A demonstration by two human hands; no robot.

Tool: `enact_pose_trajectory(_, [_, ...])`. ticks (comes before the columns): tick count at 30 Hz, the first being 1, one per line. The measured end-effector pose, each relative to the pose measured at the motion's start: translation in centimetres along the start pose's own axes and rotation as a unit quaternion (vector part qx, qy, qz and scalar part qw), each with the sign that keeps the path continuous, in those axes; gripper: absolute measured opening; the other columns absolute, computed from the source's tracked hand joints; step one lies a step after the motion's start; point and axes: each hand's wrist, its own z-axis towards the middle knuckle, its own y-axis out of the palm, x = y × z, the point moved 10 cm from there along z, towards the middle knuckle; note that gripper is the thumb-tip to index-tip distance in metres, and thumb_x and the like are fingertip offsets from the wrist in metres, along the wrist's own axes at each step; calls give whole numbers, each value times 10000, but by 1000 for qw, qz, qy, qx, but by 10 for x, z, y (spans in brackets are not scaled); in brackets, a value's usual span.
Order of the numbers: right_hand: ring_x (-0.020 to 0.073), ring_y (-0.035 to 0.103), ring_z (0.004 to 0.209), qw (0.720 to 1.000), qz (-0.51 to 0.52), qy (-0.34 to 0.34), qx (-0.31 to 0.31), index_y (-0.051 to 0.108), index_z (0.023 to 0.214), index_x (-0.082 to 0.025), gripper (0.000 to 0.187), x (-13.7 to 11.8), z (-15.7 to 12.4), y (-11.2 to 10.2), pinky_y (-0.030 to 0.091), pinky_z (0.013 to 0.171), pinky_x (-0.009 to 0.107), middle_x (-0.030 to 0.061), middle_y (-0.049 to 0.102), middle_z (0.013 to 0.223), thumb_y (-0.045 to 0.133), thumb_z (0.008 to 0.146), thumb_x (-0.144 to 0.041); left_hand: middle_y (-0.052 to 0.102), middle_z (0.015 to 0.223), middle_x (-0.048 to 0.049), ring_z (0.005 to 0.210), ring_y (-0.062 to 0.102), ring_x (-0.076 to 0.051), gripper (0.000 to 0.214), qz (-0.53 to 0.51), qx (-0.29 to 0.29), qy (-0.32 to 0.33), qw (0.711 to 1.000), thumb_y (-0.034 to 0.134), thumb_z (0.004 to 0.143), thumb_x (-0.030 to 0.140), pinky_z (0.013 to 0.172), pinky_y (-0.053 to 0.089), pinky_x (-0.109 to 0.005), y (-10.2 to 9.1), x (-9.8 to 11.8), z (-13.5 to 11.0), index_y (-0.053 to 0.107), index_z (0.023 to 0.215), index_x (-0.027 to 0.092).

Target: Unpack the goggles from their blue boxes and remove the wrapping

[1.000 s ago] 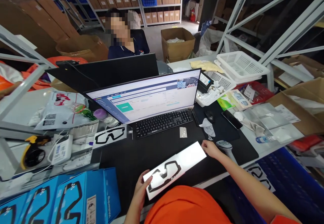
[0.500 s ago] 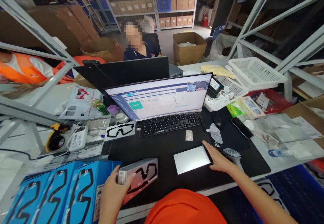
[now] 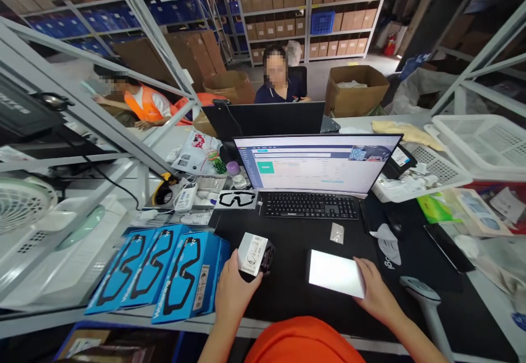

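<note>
My left hand grips a white box printed with black goggles, lifted end-on above the black desk mat, just right of three blue goggle boxes. My right hand lies flat with fingers stretched out on the right edge of a plain white box lid resting on the mat. A small clear packet lies between the lid and the black keyboard.
A wide monitor stands behind the keyboard. A grey handheld scanner, a mouse and a phone lie to the right, near white baskets. A fan is at left. Two people sit beyond the desk among shelves of cartons.
My left hand lifted the goggle-printed box off the white lid, carried it left and turned it end-on. My right hand stayed on the lid. My view swung left.
</note>
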Motion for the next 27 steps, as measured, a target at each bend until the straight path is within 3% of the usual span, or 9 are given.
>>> enact_pose_trajectory(4, [307,398,1403,1000,-21,-6,17,326,1494,-278,873,-5,-1,2,394,1134,431,109,342,1494,546,678,-61,543,1328,-178,1288,490,-360,814,-12,62,-4,998,664,752,425,1045,427,-438,-6,2,-6,336,1443,149])
enact_pose_trajectory(7, [303,406,1399,1000,-15,-4,26,327,1491,-280,856,-6,4,-1,406,1122,422,108,334,1497,538,686,-83,514,1363,-170,1306,476,-359,827,-48,54,14,997,678,731,357,1056,431,-446,-1,1,-3,325,1457,179])
enact_pose_trajectory(12, [343,423,1365,997,-21,-17,68,289,1489,-249,865,-13,16,-23,388,1135,458,132,346,1433,600,687,-161,471,1413,-152,1341,461,-322,883,-115,-23,91,989,635,627,123,1119,403,-438,5,-2,15,363,1465,173])
enact_pose_trajectory(15, [369,420,1346,992,-43,-22,115,245,1504,-254,868,-22,15,-37,409,1112,507,147,345,1424,609,719,-186,418,1486,-135,1384,442,-295,938,-77,-100,138,982,532,581,-16,1149,369,-398,4,6,27,402,1485,198])
enact_pose_trajectory(17, [384,391,1363,986,-64,-37,146,216,1519,-257,841,-30,8,-39,426,1093,536,162,342,1439,589,770,-181,392,1533,-92,1389,452,-276,942,-30,-151,157,976,453,611,-67,1119,396,-385,4,15,33,434,1482,294])
enact_pose_trajectory(19, [388,356,1392,979,-79,-63,178,225,1522,-266,778,-35,-5,-31,436,1084,555,168,357,1432,546,822,-148,391,1560,-36,1376,473,-275,922,18,-178,184,966,386,668,-89,1073,431,-402,3,28,37,475,1444,401])
enact_pose_trajectory(22, [381,365,1397,970,-85,-98,205,381,1455,-324,669,-31,-29,-4,429,1091,589,133,458,1313,490,843,-76,403,1575,17,1380,469,-291,894,57,-208,241,946,398,716,-85,1076,417,-432,5,49,34,486,1420,458])
enact_pose_trajectory(24, [377,428,1356,974,-84,-113,177,508,1363,-377,613,-24,-43,25,379,1116,645,92,526,1223,486,842,-55,368,1595,40,1426,412,-284,928,48,-239,269,932,454,695,-73,1128,362,-432,9,56,26,429,1456,456])
enact_pose_trajectory(27, [361,504,1304,988,-68,-109,87,603,1281,-431,577,-19,-60,69,279,1150,702,59,594,1227,476,870,-46,192,1658,14,1514,220,-293,1055,38,-266,281,921,570,627,0,1207,213,-475,11,54,15,244,1549,395])
